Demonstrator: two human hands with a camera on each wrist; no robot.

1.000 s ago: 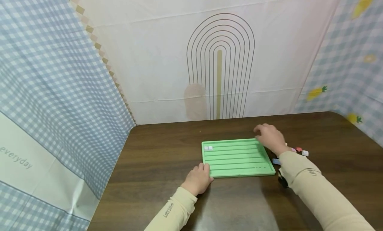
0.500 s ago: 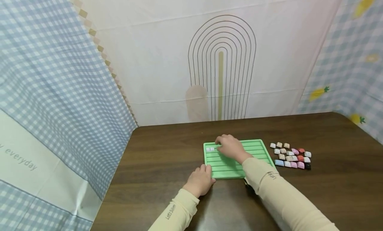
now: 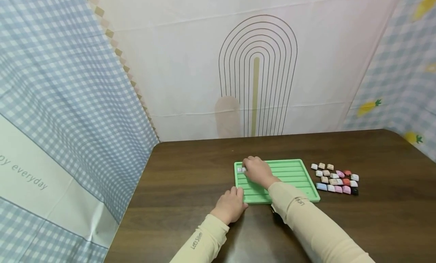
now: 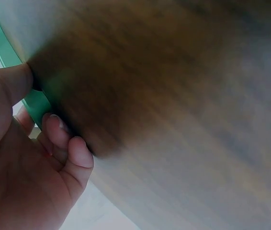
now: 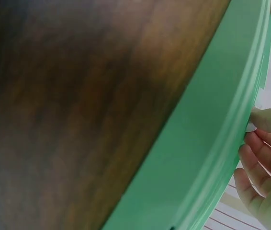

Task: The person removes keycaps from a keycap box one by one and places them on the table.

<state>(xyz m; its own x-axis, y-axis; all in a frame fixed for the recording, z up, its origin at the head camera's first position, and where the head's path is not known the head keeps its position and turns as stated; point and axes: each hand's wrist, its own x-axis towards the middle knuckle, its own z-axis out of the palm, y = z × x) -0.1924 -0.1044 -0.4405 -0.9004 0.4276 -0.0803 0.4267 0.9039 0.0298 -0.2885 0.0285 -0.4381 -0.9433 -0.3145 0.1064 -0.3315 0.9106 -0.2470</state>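
A light green tray with ridged rows (image 3: 289, 174) lies on the table. My left hand (image 3: 231, 205) grips its near left corner, thumb and fingertips at the green edge in the left wrist view. White keycaps (image 3: 239, 170) sit at the left end of the tray's far row. Just right of them, my right hand (image 3: 257, 172) is low over the tray. The right wrist view has its thumb and index finger pinching a small white keycap (image 5: 251, 127), mostly covered by the fingers. The other fingers are bent beside the tray wall.
Right of the tray, several loose keycaps lie in rough rows, among them a blue one (image 3: 321, 186), a red one (image 3: 346, 182) and a black one (image 3: 354, 191). Behind the brown table (image 3: 190, 172) hangs a patterned cloth (image 3: 184, 73).
My right hand has moved left from the tray's far right corner to the white keycaps, uncovering the loose keycaps on the right. The left hand has kept its grip on the tray corner.
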